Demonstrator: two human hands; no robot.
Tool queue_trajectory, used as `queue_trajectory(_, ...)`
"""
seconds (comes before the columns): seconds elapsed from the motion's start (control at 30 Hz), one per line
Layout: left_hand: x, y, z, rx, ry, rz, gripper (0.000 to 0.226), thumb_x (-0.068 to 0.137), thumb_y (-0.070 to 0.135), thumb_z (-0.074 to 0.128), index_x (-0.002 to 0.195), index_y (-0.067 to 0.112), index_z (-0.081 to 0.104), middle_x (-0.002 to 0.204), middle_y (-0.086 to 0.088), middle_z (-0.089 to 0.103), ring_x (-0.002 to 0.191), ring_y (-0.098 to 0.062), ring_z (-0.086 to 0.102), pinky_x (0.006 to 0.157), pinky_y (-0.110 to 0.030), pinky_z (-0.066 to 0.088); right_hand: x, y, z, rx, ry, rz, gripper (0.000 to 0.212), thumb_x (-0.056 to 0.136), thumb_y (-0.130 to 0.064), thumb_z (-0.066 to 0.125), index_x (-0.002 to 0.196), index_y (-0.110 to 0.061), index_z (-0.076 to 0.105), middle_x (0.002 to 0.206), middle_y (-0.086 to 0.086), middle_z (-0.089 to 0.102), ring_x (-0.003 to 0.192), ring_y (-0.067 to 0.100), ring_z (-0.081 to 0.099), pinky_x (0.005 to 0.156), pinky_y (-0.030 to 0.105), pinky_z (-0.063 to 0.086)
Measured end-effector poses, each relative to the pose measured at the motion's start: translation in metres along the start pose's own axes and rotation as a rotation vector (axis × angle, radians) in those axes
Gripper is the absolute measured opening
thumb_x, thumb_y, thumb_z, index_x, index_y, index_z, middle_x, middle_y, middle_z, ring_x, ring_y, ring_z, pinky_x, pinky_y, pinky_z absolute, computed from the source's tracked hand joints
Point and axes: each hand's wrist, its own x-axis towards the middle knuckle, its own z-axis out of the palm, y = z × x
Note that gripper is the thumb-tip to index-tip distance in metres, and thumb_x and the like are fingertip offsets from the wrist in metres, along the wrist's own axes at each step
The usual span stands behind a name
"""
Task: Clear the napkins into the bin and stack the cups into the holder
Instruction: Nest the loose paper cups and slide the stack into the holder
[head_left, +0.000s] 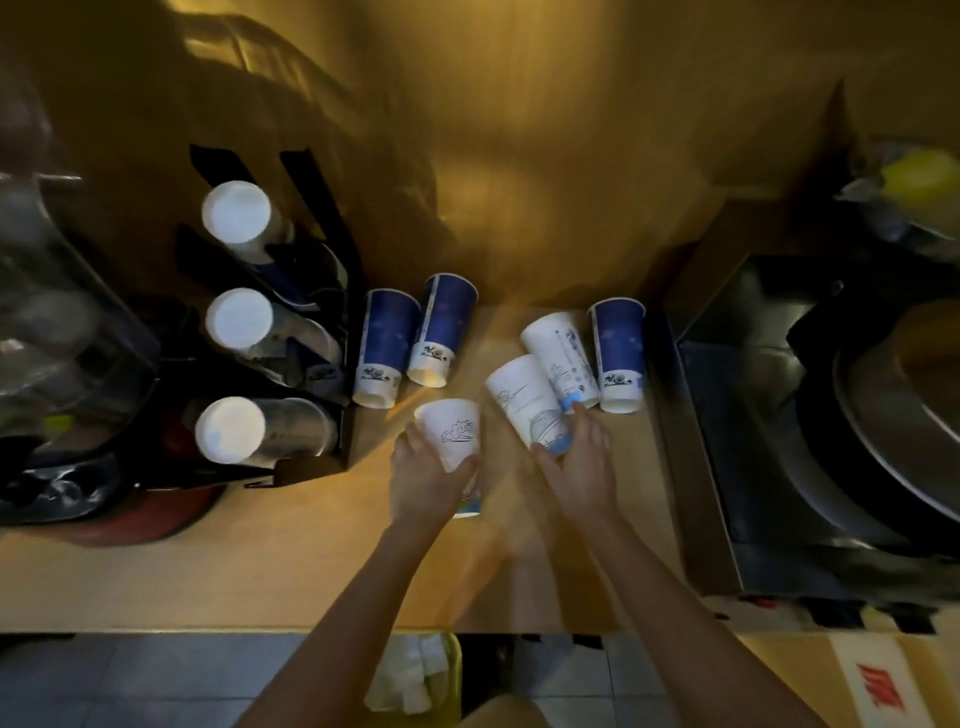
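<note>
Left hand (423, 480) is gripping a white cup (452, 431); right hand (579, 467) is clasping another white cup (524, 402).
Both are hovering just right of the black cup holder (291, 312); blue cups (410, 338) are standing beside it, and the napkin bin (415, 675) is sitting below the counter edge.

The left hand (423, 480) grips a white cup (452, 431) lifted off the bench (291, 566); the right hand (579, 467) clasps a tilted white cup (524, 400). Blue cups (387, 345) stand beside the black holder (291, 312).
</note>
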Motion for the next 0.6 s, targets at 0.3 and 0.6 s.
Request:
queue_trajectory(0.3,0.021,-0.003,0.03,-0.124,-0.015,-0.299,0.08,0.073,0.041,0.073,0.127,-0.007,0.039,0.129,-0.026,0.051,0.119,-0.037,0.049,0.092,-0.04,0.043,0.041,0.014,0.018,0.007,-0.111,0.083,0.076,0.08,-0.037,0.065,0.139,-0.005,0.029,0.134,0.021,0.048,0.123,0.035,0.045,0.102,0.046,0.04)
queue_trajectory(0.6,0.015,-0.01,0.032,-0.202,0.02,-0.321,0.074,0.072,0.039,0.075,0.125,-0.002,0.044,0.125,-0.021,0.055,0.113,-0.034,0.054,0.088,-0.04,0.048,0.048,0.011,0.009,-0.113,-0.26,0.093,0.069,0.061,-0.042,0.075,0.115,-0.008,0.051,0.111,0.015,0.064,0.1,0.033,0.061,0.08,0.037,0.049)
